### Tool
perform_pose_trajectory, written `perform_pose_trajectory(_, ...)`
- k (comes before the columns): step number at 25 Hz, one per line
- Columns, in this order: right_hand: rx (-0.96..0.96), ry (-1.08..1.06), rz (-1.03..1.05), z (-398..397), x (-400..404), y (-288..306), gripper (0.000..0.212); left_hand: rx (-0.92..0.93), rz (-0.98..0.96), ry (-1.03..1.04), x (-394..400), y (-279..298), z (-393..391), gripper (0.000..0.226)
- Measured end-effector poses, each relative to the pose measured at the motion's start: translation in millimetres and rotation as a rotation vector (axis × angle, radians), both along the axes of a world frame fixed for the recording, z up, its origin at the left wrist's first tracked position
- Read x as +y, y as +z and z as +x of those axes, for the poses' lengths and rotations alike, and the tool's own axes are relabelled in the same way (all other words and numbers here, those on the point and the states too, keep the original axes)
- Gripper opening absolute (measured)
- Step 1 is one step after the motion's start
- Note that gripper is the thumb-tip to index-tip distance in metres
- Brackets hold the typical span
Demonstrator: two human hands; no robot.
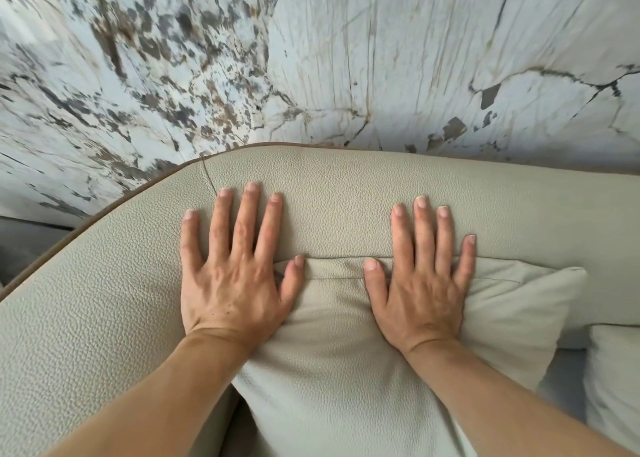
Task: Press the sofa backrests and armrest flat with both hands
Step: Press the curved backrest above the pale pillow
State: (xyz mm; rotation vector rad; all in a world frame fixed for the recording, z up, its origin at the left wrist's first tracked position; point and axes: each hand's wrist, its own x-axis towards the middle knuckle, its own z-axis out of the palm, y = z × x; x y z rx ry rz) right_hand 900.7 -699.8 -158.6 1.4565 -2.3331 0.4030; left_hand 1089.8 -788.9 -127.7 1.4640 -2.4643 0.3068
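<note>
From the head camera I look straight down on the beige leather sofa backrest, which curves across the middle of the frame with a brown piping edge running along its outer rim. Behind it stands a marble-patterned wall in white with grey and brown veins.

My left hand lies palm down, fingers spread wide and flat, on the top of the backrest; it grips nothing. Its thumb touches the upper edge of a matching cushion that leans against the backrest.

My right hand is likewise fully open and flat, gripping nothing, with the fingers on the backrest and the palm and thumb over the cushion's top seam.

A second, paler cushion shows at the right edge, just beside the first.
</note>
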Motion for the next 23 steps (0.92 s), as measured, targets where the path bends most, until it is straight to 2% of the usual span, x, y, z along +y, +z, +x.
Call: perform_pose_trajectory(23,0.053,-0.026,-0.071,-12.6,-32.1,-8.0,0.071,0.037,-0.07,-0.025,-35.6,-4.3,-15.4,0.074)
